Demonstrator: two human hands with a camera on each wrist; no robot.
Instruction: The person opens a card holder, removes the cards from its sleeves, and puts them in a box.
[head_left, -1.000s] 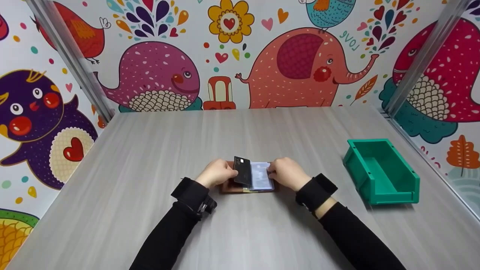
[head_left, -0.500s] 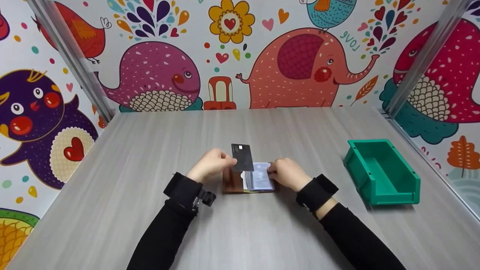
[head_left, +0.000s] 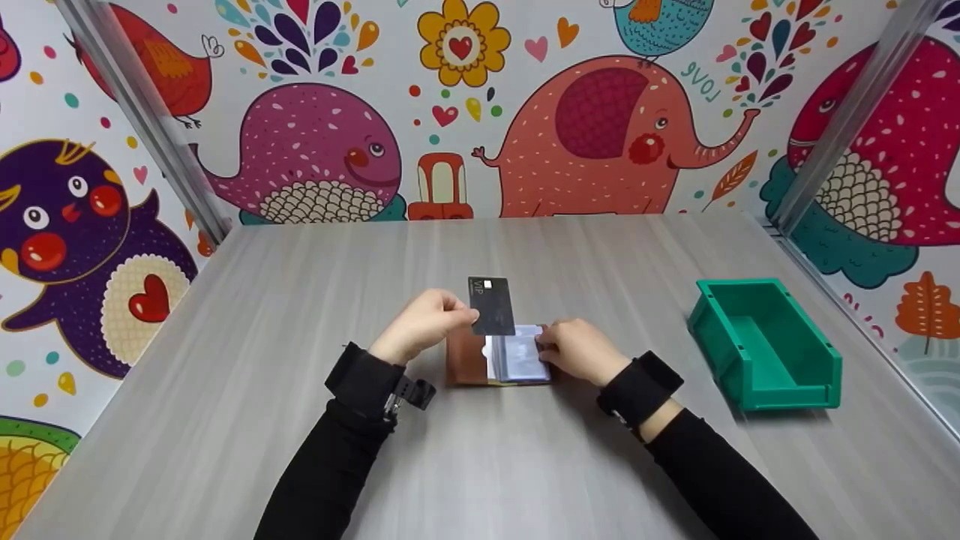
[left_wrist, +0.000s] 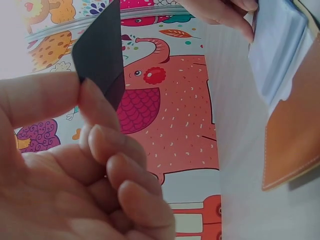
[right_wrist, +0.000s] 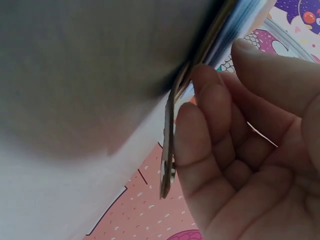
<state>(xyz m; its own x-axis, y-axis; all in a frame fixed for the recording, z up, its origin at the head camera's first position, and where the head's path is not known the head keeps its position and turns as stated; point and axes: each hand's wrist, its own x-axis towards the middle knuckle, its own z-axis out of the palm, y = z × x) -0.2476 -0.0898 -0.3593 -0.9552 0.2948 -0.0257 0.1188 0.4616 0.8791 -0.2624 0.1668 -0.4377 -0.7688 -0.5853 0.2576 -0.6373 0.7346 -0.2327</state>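
My left hand pinches a black card by its left edge, between thumb and index finger. The card, printed "VIP" with a pale chip mark, is held up over the far edge of an open brown card holder. Clear plastic sleeves fill the holder's right half, with a white edge showing beside them. In the left wrist view the card stands nearly edge-on above curled fingers. My right hand holds the holder's right side, its fingers along the cover's edge in the right wrist view.
A green plastic bin stands to the right on the grey wood-grain table. Walls with cartoon animal prints close off the back and both sides. Each wrist wears a black strap.
The left hand has drawn the black card up and away from the sleeves, past the holder's far edge. The brown left cover now shows more. The right hand stays at the holder's right side.
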